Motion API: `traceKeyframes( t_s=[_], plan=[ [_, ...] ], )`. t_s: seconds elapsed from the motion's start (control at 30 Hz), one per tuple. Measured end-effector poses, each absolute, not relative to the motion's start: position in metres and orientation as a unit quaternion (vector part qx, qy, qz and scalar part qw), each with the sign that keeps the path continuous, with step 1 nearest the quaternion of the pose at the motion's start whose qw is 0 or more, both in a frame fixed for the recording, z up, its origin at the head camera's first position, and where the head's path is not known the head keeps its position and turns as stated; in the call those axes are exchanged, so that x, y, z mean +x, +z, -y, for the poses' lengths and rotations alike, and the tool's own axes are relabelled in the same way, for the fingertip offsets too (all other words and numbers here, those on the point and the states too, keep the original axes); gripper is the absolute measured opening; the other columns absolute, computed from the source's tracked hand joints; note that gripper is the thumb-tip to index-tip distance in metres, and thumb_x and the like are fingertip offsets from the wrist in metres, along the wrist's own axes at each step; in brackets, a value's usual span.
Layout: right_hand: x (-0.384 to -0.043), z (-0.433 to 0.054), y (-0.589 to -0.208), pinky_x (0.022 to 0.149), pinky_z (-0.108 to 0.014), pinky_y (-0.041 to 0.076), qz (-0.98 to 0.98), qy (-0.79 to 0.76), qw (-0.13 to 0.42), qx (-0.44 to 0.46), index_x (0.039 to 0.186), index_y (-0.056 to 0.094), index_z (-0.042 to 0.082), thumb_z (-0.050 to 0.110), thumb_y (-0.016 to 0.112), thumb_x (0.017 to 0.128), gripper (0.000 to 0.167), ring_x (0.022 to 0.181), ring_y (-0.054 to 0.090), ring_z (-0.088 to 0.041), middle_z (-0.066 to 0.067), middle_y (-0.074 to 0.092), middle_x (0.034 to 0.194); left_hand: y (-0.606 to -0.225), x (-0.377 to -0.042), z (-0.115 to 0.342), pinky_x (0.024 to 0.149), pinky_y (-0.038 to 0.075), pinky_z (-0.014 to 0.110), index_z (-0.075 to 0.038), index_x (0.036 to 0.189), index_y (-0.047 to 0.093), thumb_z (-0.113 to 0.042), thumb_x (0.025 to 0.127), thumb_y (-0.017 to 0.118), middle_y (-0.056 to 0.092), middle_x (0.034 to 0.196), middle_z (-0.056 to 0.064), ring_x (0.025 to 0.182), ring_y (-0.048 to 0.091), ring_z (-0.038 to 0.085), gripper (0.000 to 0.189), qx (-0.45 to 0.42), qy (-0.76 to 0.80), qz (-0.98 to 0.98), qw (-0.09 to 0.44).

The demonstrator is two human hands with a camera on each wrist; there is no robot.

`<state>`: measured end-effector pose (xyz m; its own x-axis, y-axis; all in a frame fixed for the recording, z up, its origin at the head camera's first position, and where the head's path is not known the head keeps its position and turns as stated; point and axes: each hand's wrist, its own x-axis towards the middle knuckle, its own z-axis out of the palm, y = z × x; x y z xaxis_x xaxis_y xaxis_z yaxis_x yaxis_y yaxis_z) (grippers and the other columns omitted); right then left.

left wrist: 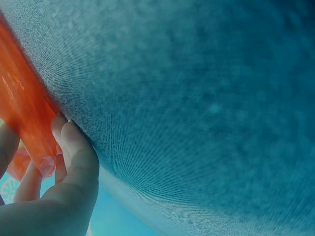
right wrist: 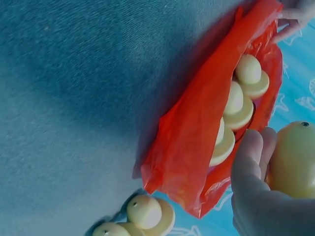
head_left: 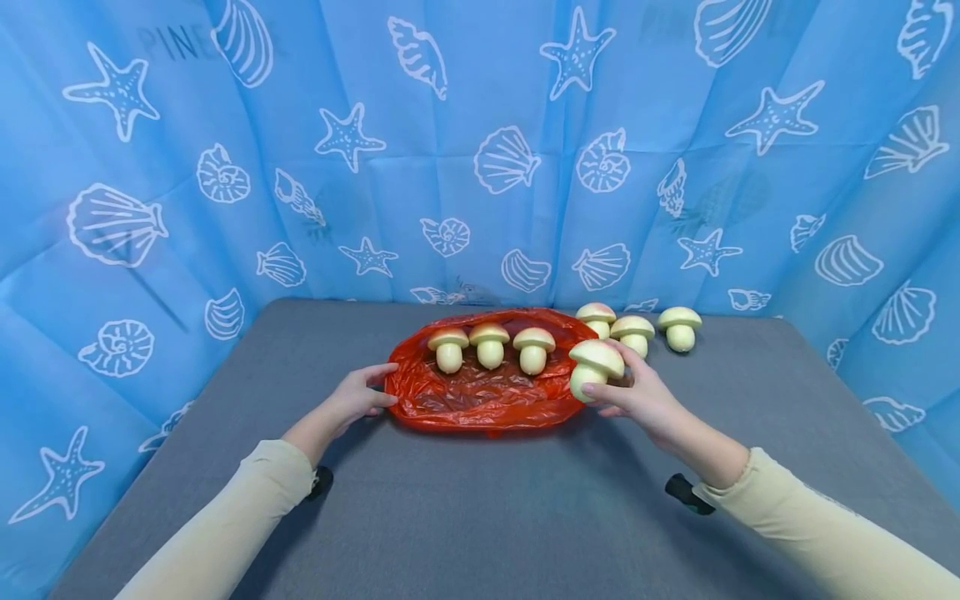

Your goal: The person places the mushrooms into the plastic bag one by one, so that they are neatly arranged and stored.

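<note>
A red plastic bag [head_left: 487, 417] lies with its mouth spread wide on the table, and three toy mushrooms [head_left: 491, 348] stand in a row inside it. My left hand [head_left: 358, 394] holds the bag's left end, thumb and fingers on either side of the plastic [left wrist: 29, 108]. At the bag's right end, my right hand [head_left: 637, 392] grips another pale mushroom [head_left: 596, 360] by its stem and cap, raised beside the rim. In the right wrist view this mushroom [right wrist: 298, 162] is partly cut off by the frame.
Behind the right hand, several more mushrooms [head_left: 680, 328] stand on the grey table [head_left: 480, 517]. A blue curtain [head_left: 465, 108] with white shells and starfish hangs round the table's back and sides.
</note>
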<state>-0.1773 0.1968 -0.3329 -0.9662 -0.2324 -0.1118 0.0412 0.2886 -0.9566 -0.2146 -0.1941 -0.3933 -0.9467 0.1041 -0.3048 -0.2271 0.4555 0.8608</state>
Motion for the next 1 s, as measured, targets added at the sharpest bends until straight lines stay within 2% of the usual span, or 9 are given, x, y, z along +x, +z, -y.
traceKeyframes(
  t_s=[0.53,0.8,1.0],
  plan=[
    [-0.181,-0.173,-0.333,0.072,-0.034,0.056,-0.773,-0.615,0.141,-0.063,0.154,0.009,0.005,0.017,0.063,0.094,0.082,0.089,0.064,-0.02,-0.027,0.041,0.137,-0.393,-0.213,0.194,0.094,0.046,0.048,-0.007,0.15,0.036,-0.002,0.093,0.06,0.031,0.151,0.025,0.13,0.039,0.041,0.062,-0.035,0.523,-0.837,0.156],
    [-0.187,-0.161,-0.327,0.072,-0.035,0.056,-0.78,-0.607,0.13,-0.076,0.154,0.014,0.007,0.017,0.066,0.092,0.081,0.088,0.058,-0.017,-0.024,0.044,0.134,-0.394,-0.214,0.195,0.094,0.046,0.048,-0.007,0.15,0.036,-0.002,0.093,0.06,0.032,0.15,0.025,0.13,0.04,0.04,0.062,-0.037,0.523,-0.837,0.155],
    [-0.19,-0.153,-0.325,0.072,-0.036,0.055,-0.78,-0.606,0.133,-0.077,0.155,0.012,0.006,0.015,0.065,0.092,0.082,0.086,0.062,-0.018,-0.025,0.047,0.131,-0.395,-0.214,0.195,0.094,0.046,0.048,-0.008,0.15,0.036,-0.003,0.092,0.061,0.032,0.151,0.025,0.13,0.04,0.04,0.063,-0.04,0.523,-0.836,0.158]
  ],
)
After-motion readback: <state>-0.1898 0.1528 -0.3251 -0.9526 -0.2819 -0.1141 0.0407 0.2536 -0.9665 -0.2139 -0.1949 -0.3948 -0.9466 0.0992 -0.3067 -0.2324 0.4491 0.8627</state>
